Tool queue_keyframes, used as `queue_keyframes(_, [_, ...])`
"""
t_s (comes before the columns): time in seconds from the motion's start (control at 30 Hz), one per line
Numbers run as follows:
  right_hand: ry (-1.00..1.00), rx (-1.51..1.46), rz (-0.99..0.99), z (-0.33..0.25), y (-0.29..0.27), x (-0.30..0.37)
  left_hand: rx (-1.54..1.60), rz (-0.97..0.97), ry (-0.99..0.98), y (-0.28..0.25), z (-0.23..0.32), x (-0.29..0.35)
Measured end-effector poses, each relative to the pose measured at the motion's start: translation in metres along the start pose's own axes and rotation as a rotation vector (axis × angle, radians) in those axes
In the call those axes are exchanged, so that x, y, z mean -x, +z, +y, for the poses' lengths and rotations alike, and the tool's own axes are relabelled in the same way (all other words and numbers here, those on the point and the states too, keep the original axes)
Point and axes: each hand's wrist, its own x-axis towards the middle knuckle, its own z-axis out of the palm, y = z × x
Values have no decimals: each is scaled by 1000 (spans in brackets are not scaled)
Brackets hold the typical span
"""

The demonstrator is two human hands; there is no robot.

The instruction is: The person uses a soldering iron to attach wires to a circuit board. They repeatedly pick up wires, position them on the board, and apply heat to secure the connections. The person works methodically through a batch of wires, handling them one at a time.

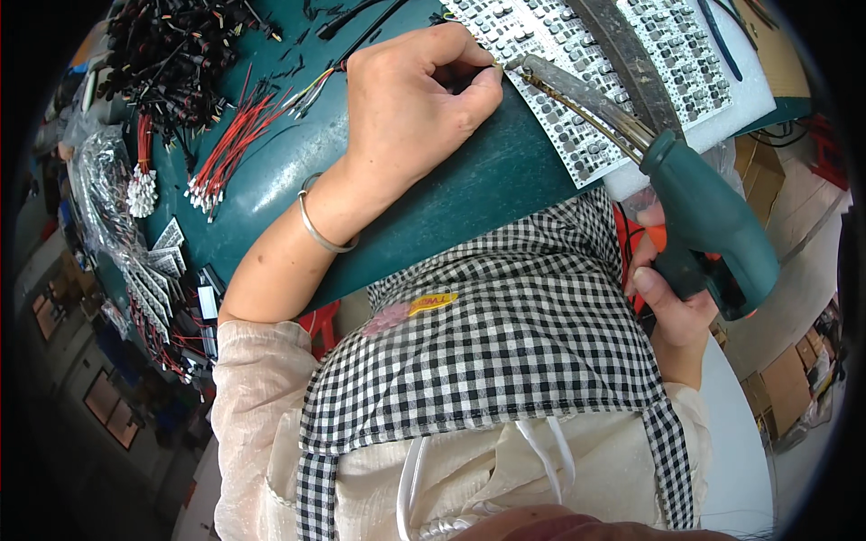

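Soldering gun (708, 207), gripped in my right hand (675, 314), points to ten o'clock, probably toward whatever my left hand (410, 108) pinches, indistinct here.

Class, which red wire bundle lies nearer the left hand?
The wider, fanned-out bundle, lying between the left hand and the narrower bundle farther left.

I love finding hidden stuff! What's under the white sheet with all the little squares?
White foam pokes out past the sheet's right side and near end. The rest is covered, so I can't tell if foam goes all the way under.
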Motion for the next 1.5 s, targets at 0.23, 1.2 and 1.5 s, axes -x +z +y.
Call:
queue_keyframes(0.23, [83,6,68,-7,7,6,-6,-9,-8,-1,0,1])
queue_keyframes(1.2, [-131,-278,41,-14,0,-23,-80,-102,-43,-4,2,3])
queue_keyframes(1.5, [-148,-315,-16,-7,-10,-23,-137,-231,-49,-23,14,-1])
